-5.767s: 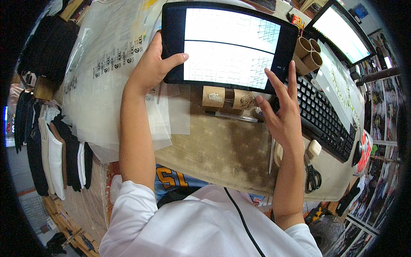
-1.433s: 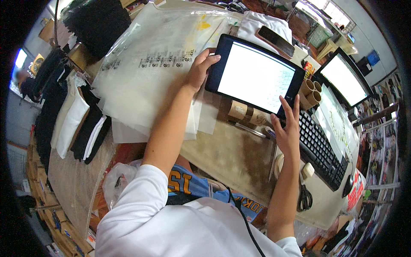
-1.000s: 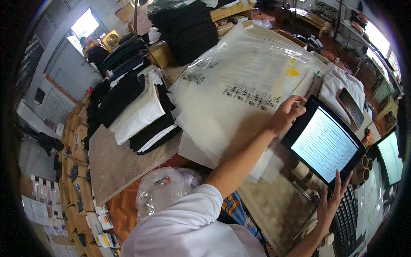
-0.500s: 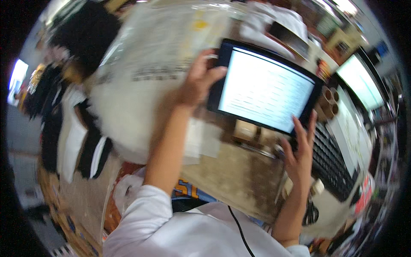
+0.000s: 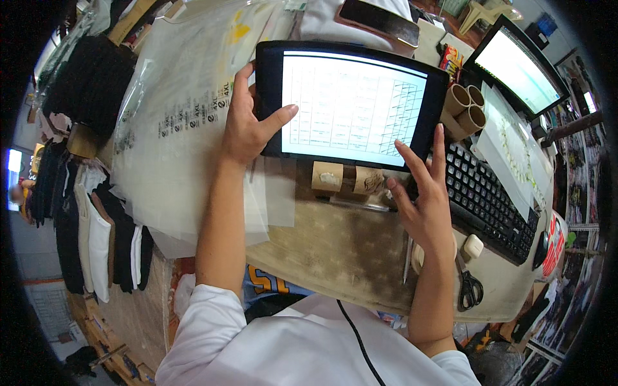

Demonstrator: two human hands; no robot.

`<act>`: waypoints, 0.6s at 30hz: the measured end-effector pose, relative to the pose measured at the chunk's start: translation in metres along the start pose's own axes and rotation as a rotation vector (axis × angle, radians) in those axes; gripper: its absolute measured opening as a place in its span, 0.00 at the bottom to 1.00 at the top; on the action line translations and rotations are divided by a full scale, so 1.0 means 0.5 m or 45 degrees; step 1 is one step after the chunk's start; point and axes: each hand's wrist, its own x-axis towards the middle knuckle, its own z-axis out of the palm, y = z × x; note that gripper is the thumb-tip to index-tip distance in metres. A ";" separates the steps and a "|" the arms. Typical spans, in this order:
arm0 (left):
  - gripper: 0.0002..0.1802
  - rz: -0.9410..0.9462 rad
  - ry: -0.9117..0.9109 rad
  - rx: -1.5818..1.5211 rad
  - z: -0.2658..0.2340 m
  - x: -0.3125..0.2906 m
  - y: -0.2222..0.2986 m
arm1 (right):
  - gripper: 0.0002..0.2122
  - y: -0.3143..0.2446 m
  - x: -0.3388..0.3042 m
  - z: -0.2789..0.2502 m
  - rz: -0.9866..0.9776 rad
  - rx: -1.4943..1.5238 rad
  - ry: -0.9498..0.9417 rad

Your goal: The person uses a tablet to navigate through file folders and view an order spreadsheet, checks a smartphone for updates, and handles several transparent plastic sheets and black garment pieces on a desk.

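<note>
A black tablet [image 5: 354, 106] with a lit table of rows and columns is tilted toward me over the desk. My left hand [image 5: 251, 122] grips its left edge, thumb over the front and fingers at the side. At the lower right corner, my right hand [image 5: 421, 193] has its fingers spread. Its index fingertip is at the screen's lower right, touching or very close. Below the tablet's bottom edge two brown cardboard roll pieces [image 5: 327, 177] show; whether they bear its weight I cannot tell.
Clear plastic bags [image 5: 174, 141] cover the desk's left side. To the right are a black keyboard [image 5: 492, 202], cardboard tubes [image 5: 468, 109], a monitor [image 5: 518, 64], scissors [image 5: 471, 289] and a white case [image 5: 473, 246]. A phone [image 5: 378, 24] lies beyond the tablet. Folded dark clothes [image 5: 84, 83] are stacked far left.
The view has shifted and sharpened, with the tablet now farther left and more level in it. My left hand still grips the tablet; my right index finger stays near its screen's lower right.
</note>
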 end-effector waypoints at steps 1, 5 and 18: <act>0.44 0.002 0.007 0.023 0.001 -0.001 -0.004 | 0.24 0.001 0.000 0.001 0.003 0.007 0.000; 0.46 -0.042 0.025 0.196 0.003 -0.001 0.004 | 0.23 -0.002 0.003 -0.002 0.020 0.082 -0.009; 0.45 -0.085 -0.026 -0.010 -0.013 -0.005 0.004 | 0.26 -0.004 -0.001 0.000 0.054 0.042 -0.032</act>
